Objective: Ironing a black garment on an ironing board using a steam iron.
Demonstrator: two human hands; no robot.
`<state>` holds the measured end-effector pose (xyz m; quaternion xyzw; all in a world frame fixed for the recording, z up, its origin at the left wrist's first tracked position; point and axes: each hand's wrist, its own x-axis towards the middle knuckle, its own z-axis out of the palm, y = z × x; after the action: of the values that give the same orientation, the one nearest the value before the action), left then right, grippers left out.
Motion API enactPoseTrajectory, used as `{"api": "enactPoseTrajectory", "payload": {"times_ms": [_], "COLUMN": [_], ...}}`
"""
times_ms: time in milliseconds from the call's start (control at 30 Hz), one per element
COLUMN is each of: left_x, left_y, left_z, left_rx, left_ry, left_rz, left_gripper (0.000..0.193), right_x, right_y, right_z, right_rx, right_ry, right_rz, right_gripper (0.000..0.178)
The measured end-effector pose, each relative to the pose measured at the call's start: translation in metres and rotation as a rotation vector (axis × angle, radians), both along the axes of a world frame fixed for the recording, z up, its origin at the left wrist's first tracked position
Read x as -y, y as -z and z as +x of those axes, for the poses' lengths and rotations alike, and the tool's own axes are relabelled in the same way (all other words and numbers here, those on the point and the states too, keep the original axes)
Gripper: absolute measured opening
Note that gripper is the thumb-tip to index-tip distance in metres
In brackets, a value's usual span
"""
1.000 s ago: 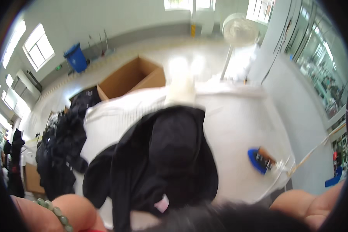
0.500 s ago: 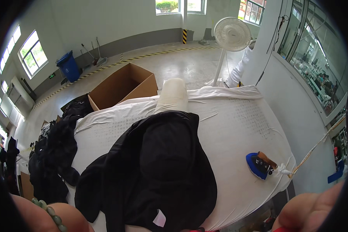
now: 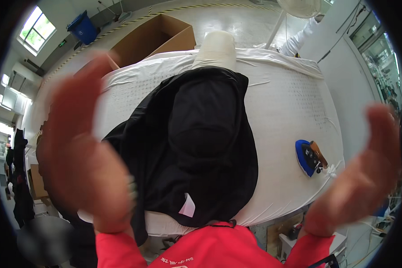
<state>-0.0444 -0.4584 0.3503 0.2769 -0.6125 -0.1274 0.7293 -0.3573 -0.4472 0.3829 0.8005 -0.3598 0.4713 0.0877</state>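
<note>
A black garment (image 3: 183,178) is spread over a white-covered pressing table (image 3: 281,111). Its rounded upper part, perhaps a hood (image 3: 205,116), lies around the padded cream arm (image 3: 216,47) at the far edge. A small white-pink label (image 3: 187,206) shows near its lower edge. My left hand (image 3: 85,152), smeared by motion, is raised over the table's left side with fingers stretched upward and a bead bracelet at the wrist. On the right my right hand (image 3: 362,174) is also up, blurred, fingers extended, beside the iron (image 3: 310,157). Nothing shows in either hand.
The iron has a blue sole edge and a brown handle. An open cardboard box (image 3: 178,38) stands behind the table. Dark clothes (image 3: 20,178) hang at the left. A white fan (image 3: 299,6), a blue bin (image 3: 82,27) and a partition wall (image 3: 348,80) stand farther off.
Both hands have risen from the lower corners to well above the table's sides. The view has tilted downward, bringing my red top into sight. The garment and the iron keep their places on the table.
</note>
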Motion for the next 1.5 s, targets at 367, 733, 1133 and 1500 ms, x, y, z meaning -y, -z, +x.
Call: {"api": "enactPoseTrajectory", "payload": {"times_ms": [367,733,1133,1500], "left_x": [0.008,0.033,0.017,-0.079], "left_y": [0.241,0.196,0.256,0.288], "left_z": [-0.021,-0.027,-0.003,0.037], "left_rx": [0.856,0.907,0.674,-0.305], "left_ry": [-0.35,-0.22,-0.282,-0.201], "left_rz": [0.469,0.512,0.501,0.825], "left_gripper": [0.054,0.066,0.069,0.056], "right_x": [0.042,0.017,-0.038,0.07], "right_y": [0.287,0.33,0.296,0.127], "right_z": [0.115,-0.264,-0.214,0.06], "right_rx": [0.03,-0.507,-0.625,-0.13], "right_ry": [0.039,1.041,0.598,0.052], "right_rz": [0.45,0.717,1.074,1.175], "right_gripper": [0.073,0.072,0.043,0.025]}}
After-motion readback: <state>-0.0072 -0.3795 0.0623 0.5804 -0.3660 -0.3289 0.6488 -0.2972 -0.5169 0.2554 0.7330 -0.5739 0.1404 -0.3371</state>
